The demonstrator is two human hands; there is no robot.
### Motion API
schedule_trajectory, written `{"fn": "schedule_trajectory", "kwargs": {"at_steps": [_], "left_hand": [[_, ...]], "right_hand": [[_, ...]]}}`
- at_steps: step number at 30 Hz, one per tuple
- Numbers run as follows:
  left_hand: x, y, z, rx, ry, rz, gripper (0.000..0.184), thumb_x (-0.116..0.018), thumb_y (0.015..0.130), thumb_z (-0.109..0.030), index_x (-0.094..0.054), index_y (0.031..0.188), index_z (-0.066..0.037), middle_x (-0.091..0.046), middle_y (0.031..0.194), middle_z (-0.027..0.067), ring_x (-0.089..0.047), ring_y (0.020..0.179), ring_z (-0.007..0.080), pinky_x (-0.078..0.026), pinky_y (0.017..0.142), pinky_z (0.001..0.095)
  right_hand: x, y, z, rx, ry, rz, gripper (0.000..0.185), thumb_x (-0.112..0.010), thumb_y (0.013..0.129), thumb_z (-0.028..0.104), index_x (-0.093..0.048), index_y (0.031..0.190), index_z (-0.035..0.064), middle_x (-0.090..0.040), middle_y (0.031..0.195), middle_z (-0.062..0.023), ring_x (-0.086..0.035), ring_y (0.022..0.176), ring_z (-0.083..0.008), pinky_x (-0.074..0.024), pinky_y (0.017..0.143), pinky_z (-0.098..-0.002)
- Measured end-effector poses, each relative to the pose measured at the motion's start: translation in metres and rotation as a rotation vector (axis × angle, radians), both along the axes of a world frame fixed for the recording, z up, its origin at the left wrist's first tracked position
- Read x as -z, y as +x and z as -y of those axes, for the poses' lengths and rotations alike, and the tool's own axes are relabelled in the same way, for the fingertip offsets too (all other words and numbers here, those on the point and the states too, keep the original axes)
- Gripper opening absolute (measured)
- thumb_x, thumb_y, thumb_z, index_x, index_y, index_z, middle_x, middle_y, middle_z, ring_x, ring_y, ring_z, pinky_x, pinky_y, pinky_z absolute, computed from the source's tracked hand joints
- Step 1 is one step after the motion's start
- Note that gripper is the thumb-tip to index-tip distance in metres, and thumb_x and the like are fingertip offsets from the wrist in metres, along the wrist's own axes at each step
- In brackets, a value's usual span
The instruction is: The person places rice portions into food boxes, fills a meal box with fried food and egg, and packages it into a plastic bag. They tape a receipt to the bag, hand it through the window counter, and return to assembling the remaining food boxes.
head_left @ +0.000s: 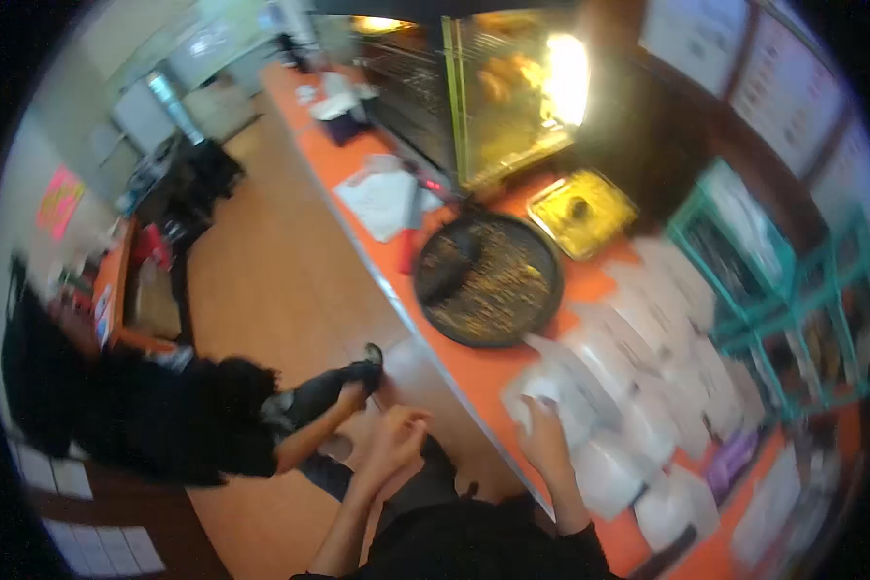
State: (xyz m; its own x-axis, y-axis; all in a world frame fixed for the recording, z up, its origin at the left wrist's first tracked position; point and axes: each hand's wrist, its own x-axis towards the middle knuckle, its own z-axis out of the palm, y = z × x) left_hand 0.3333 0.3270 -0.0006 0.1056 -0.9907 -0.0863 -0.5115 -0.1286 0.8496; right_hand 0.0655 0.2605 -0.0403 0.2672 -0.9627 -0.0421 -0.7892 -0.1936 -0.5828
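Note:
Low in the middle, my left hand [396, 447] is held over the floor beside the counter, its fingers curled in; nothing shows in them. My right hand [547, 443] is over the counter edge, fingers drawn together at a small white thing [544, 387] too blurred to name. Right beside that hand lie white takeout boxes [604, 362], several in rows and some stacked. Beyond them sits a large round black pan [488, 280] of brown and yellow food, with a dark utensil, perhaps a ladle, lying in it. A foil tray [582, 213] with yellow contents stands behind the pan.
The orange counter [498, 377] runs from far left to near right. A lit glass food cabinet [512, 97], papers [382, 201] and teal baskets [735, 242] stand along it. A purple item [732, 459] lies among the boxes. Close on my left is another person [155, 416] in black.

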Motion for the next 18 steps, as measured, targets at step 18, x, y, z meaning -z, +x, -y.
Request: {"fn": "schedule_trajectory", "kwargs": {"at_steps": [18], "left_hand": [[0.029, 0.189, 0.068, 0.292, 0.259, 0.101, 0.027, -0.055, 0.093, -0.018, -0.062, 0.112, 0.0, -0.061, 0.104, 0.0182, -0.062, 0.093, 0.0298, -0.05, 0.08, 0.0354]], "right_hand": [[0.083, 0.056, 0.049, 0.795, 0.349, -0.399, 0.088, -0.068, 0.078, 0.05, -0.02, 0.149, 0.0276, -0.035, 0.131, -0.0456, -0.055, 0.106, -0.057, -0.052, 0.082, -0.0517]]}}
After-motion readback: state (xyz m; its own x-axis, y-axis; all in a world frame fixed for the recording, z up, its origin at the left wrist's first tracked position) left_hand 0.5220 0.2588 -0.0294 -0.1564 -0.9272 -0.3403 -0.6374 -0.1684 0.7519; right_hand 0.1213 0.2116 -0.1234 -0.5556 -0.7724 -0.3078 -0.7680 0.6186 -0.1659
